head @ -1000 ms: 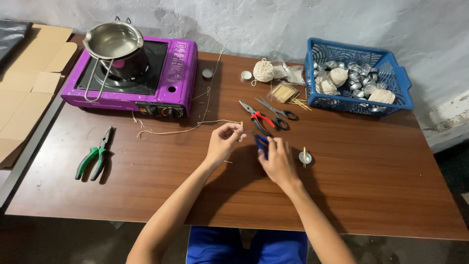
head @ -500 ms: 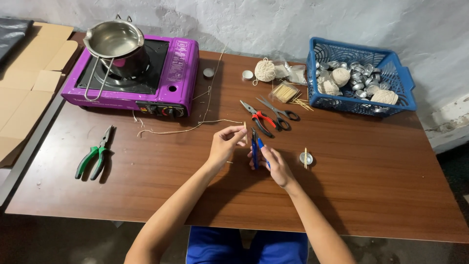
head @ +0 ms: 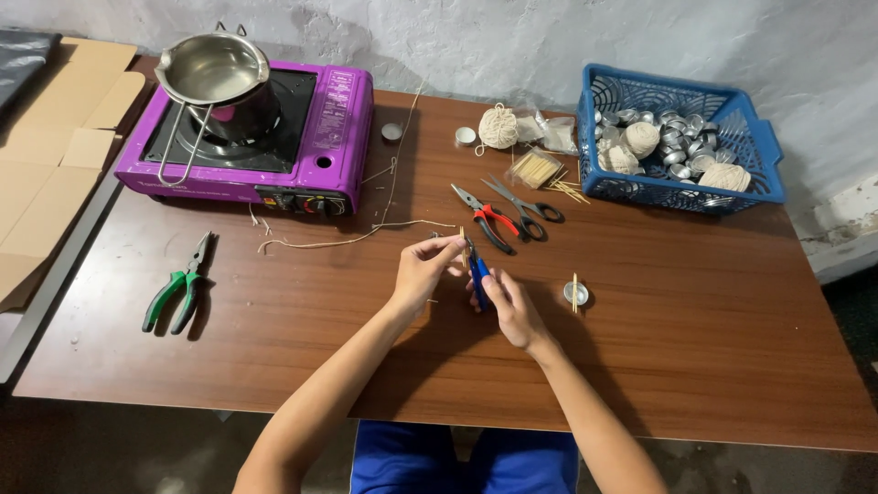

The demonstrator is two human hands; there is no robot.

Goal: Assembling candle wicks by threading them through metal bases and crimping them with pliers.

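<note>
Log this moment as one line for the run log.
left hand: pinching string end | right hand: gripping blue-handled pliers | nearby: small metal cup, red-handled pliers, scissors | surface: wooden table

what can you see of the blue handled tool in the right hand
The blue-handled tool looks like small pliers or cutters: blue grips, seemingly plastic-coated, and a short dark metal tip. It is held off the brown table, roughly upright, tip pointing away from the person. The right hand wraps around the handles and hides much of them. The tip meets the left hand fingertips, which pinch something too small to make out. Whether its jaws are closed cannot be told.
</note>
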